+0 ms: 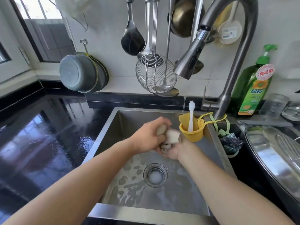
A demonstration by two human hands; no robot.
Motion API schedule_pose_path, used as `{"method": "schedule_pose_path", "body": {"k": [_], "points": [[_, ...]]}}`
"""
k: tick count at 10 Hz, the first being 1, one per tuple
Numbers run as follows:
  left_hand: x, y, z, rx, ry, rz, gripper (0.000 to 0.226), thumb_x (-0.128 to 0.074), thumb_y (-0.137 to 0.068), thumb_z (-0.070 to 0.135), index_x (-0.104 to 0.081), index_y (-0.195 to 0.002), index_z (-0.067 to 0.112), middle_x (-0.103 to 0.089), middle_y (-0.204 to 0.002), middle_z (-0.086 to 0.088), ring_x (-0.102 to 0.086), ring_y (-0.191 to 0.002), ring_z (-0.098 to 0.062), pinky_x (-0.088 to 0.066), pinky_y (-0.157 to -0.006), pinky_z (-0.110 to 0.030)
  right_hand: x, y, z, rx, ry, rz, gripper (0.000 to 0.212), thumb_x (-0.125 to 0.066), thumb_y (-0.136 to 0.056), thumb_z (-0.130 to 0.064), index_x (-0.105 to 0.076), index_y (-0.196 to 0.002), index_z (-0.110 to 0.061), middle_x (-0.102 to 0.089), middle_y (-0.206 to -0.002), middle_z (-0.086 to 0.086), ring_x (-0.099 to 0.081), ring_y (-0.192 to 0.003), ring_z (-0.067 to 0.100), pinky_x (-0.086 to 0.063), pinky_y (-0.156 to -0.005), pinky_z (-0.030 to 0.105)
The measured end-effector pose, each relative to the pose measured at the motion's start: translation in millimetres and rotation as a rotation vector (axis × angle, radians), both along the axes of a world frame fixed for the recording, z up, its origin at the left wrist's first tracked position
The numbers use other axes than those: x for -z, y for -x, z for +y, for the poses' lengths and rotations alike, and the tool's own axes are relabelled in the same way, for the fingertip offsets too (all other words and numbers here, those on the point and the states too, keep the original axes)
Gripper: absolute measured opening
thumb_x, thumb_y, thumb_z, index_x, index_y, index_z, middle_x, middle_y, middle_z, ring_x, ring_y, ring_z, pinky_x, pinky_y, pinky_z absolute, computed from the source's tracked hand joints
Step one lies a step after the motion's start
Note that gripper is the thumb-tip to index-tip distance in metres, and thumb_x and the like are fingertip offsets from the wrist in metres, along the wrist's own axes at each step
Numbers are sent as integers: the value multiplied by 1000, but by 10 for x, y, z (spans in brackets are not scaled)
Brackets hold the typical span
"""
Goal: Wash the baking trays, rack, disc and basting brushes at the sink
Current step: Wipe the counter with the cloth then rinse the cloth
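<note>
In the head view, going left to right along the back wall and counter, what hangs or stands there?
Grey basin → black ladle → wire skimmer → faucet head → green dish soap bottle → clear glass jar.

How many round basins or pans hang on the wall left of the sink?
2: a grey basin in front, and a pan nested behind it, only its rim showing. More could be hidden between them.
</note>
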State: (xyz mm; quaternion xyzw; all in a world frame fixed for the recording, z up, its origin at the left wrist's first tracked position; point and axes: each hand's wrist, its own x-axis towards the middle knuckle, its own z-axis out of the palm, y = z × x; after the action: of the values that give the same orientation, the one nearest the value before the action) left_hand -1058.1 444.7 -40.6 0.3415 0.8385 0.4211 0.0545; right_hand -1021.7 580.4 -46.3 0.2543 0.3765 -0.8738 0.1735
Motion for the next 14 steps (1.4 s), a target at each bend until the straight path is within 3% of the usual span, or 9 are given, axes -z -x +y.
{"method": "schedule_pose_path", "body": {"k": [1,3,4,5,7,9,11,13,14], "points": [[123,8,-23,88,14,6,31,-80,-87,42,-70,-115,34,-55,-112,5,-57,-104,-2,-48,-89,-14,35,27,4,-22,-24,-26,45,-37,-105,-45,-62,-105,-7,-75,-81,18,-70,-86,33,-61,-58,38],[154,55,174,-597,-207,24,30,-69,-88,15,-49,-66,23,-55,-77,3,-53,-73,-15,-43,-70,-32,-7,-62,-120,-109,-78,8,75,-38,-94,-76,-70,-127,-17,-71,-123,17,-64,-120,35,-44,-108,50],[168,-10,261,-731,-272,-148,17,-58,-82,12,-58,-78,29,-63,-96,-5,-63,-83,-24,-49,-71,-31,10,-82,-203,-134,-135,-42,81,-38,-88,-83,-72,-124,-19,-73,-120,14,-66,-118,32,-46,-107,45],[220,-129,238,-558,-166,-110,42,-54,-86,12,-76,-105,42,-65,-128,5,-63,-113,-11,-49,-106,-33,-39,-87,-169,-135,-206,-96,86,-34,-87,-85,-72,-121,-15,-75,-113,16,-67,-113,32,-49,-101,43],[-4,33,-10,-97,-348,-325,36,-67,-84,56,-70,-88,20,-72,-87,1,-66,-81,-15,-56,-74,-32,-270,164,86,-165,-339,-105,88,-25,-91,-83,-73,-106,-11,-76,-97,12,-68,-91,24,-49,-87,34],[215,138,384,-513,-469,-460,44,-80,-85,26,-48,-56,21,-49,-52,6,-51,-57,-17,-40,-53,-26,43,320,-313,172,-415,-14,32,-35,-107,-37,-55,-96,-14,-58,-89,9,-56,-74,19,-47,-65,31],[416,265,416,-668,-317,-503,18,-56,-62,27,-51,-53,13,-52,-61,1,-61,-79,-35,-51,-71,-39,921,675,-428,269,-708,-121,71,-30,-78,-65,-70,-103,-11,-72,-110,17,-68,-103,39,-55,-93,54],[429,286,333,-854,-398,-721,30,-62,-83,18,-70,-100,-5,-73,-112,-24,-70,-107,-41,-57,-86,-43,482,325,-514,134,-954,-133,66,-29,-104,-57,-70,-119,-8,-67,-127,18,-62,-118,37,-48,-101,44],[480,343,265,-970,-406,-790,22,-60,-70,19,-66,-80,1,-75,-107,-19,-73,-105,-36,-60,-92,-45,523,282,-550,117,-1044,-102,64,-29,-105,-55,-69,-119,-7,-66,-127,19,-62,-116,38,-45,-92,41]]}}
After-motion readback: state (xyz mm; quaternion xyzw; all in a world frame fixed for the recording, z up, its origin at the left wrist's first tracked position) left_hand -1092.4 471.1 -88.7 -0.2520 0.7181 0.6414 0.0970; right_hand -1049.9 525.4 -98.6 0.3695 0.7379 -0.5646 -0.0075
